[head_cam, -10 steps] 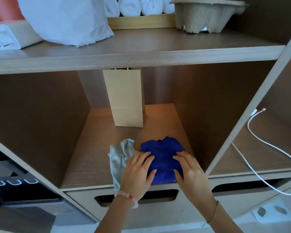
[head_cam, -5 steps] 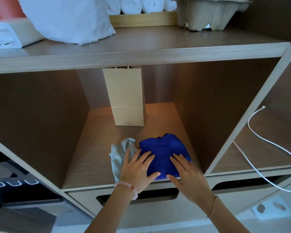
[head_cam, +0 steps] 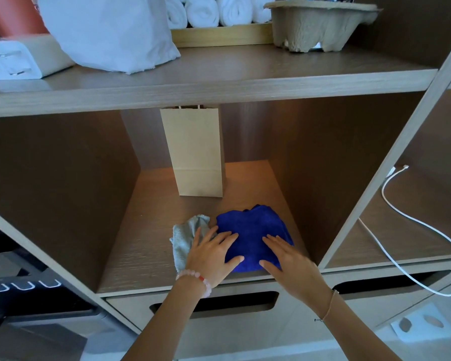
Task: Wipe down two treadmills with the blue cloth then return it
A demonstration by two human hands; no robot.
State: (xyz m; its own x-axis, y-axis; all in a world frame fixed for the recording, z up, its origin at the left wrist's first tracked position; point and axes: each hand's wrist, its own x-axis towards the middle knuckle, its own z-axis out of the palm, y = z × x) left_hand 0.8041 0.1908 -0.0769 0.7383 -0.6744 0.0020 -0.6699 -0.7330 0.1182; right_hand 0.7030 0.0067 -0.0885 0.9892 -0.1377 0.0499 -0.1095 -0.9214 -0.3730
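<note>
The folded blue cloth [head_cam: 253, 230] lies near the front of the wooden cubby shelf [head_cam: 146, 256]. My left hand [head_cam: 211, 256] rests flat on its left edge with fingers spread, partly over a pale grey cloth [head_cam: 185, 235] beside it. My right hand [head_cam: 288, 259] lies flat on the blue cloth's right side, fingers straight. Both hands press on the cloth; neither grips it. No treadmill is clearly in view.
A brown paper bag [head_cam: 195, 155] stands at the back of the cubby. The shelf above holds a white bag [head_cam: 110, 29], rolled white towels [head_cam: 214, 9], a cardboard cup carrier [head_cam: 320, 22] and a white charger [head_cam: 18, 58]. A white cable [head_cam: 401, 217] trails through the right cubby.
The blue cloth has slid a little deeper into the cubby under both hands. My fingers stay flat on it.
</note>
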